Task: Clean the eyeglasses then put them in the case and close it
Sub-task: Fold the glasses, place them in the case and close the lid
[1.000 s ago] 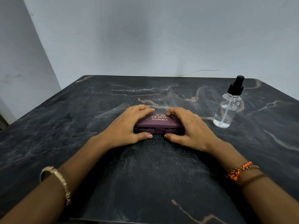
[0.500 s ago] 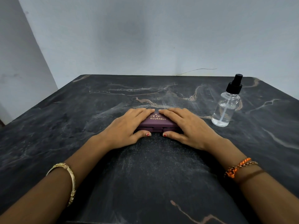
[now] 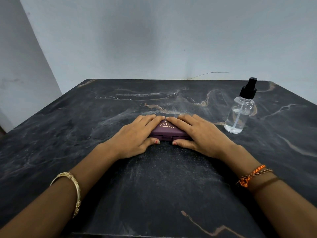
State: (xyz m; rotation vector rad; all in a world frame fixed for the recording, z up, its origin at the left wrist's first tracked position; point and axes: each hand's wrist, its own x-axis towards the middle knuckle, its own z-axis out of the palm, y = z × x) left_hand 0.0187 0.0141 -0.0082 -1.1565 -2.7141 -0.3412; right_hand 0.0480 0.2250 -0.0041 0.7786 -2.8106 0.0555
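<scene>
Head view, the only one supplied. The case point(image 3: 169, 131), purple with gold lettering, lies flat on the dark marbled table point(image 3: 154, 194), at mid-depth and central, straight ahead of the person. Its long axis runs left to right across the view, with the front seam facing the wearer. The left hand point(image 3: 137, 134) covers the left end and the right hand point(image 3: 197, 133) covers the right end; both lie palm down, fingers spread flat over the lid and thumbs set against the front edge near the seam. The index fingertips meet, or all but meet, at the far middle of the lid. Neither hand is curled round anything: both press flat on the case, and neither is nearer than the other, the arrangement being close to symmetrical. The seam appears shut along the short stretch visible between the thumbs; the rest is hidden under the hands. The eyeglasses are not visible; judged from the task, they are inside, but this cannot be confirmed. A spray bottle point(image 3: 241, 109) with a black pump stands upright to the right, apart from the right hand and untouched. No cloth is visible. Judgement: the closing step is in hand or just completed; what remains turns on an even downward press at both ends.
</scene>
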